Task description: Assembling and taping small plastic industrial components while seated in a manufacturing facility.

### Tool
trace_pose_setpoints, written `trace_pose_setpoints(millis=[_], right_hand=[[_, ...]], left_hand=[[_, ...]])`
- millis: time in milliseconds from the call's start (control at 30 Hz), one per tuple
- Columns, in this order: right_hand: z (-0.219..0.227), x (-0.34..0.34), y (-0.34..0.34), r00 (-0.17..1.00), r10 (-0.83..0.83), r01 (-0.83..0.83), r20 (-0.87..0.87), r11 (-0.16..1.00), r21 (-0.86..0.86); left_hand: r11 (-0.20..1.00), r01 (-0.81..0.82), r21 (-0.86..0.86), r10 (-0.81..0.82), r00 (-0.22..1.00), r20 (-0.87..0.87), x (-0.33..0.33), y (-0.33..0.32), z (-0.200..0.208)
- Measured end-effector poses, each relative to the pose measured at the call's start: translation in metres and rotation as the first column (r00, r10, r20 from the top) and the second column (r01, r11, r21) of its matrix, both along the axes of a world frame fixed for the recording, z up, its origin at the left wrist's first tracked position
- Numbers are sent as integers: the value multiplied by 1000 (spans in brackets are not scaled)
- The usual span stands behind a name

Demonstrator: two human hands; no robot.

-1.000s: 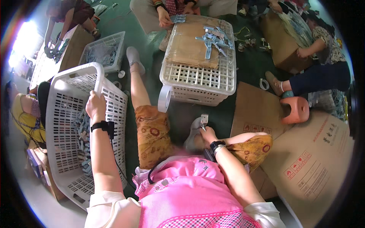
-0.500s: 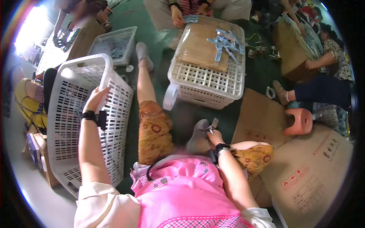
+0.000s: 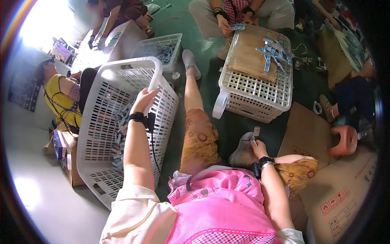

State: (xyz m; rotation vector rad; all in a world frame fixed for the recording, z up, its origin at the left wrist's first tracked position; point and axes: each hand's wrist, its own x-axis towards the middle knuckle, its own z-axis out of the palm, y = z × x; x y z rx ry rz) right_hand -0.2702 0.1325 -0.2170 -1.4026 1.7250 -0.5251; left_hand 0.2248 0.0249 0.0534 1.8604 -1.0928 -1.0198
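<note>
My left hand (image 3: 144,100) is closed over the near-side rim of a large white plastic basket (image 3: 167,107) with slotted walls. The basket leans beside my left leg, and many small pale blue and grey clip-like pieces (image 3: 120,136) lie inside. Low by my right shoe, my right hand (image 3: 257,149) pinches a small metal piece (image 3: 256,132) with a flat, holed plate at its top; its lower end is hidden in my fingers.
An upturned white basket (image 3: 248,91) ahead bears cardboard (image 3: 248,53) and light-blue clips (image 3: 270,55); a person sits behind it, hands on similar clips. Behind the left basket stands a filled bin (image 3: 178,40). Right are cardboard sheets (image 3: 302,130) and an orange stool (image 3: 343,140). Others work nearby.
The view has swung left, so the scene sits farther right in the picture and the left basket's contents show. My left hand stays on the rim; my right still holds the metal piece.
</note>
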Motion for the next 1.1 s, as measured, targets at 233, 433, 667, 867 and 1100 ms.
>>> trace_pose_setpoints(millis=[233, 433, 667, 867, 1100], right_hand=[[18, 3, 0, 996, 71, -65, -52, 991, 115], [16, -4, 3, 997, 20, -10, -79, 992, 127], [18, -2, 2, 1000, 10, -5, -25, 980, 198], [13, -3, 3, 999, -35, 28, 27, 974, 224], [6, -4, 2, 1000, -24, 20, 14, 975, 221]], left_hand=[[1000, -9, 10, 9, 1000, 10, 5, 5, 4], [1000, -15, -1, 15, 1000, 22, 6, 2, -3], [1000, -27, 8, 27, 999, 40, 11, -1, -6], [1000, -24, 8, 23, 998, 50, 7, -1, -4], [1000, -9, 8, 9, 997, 83, 12, -3, -8]])
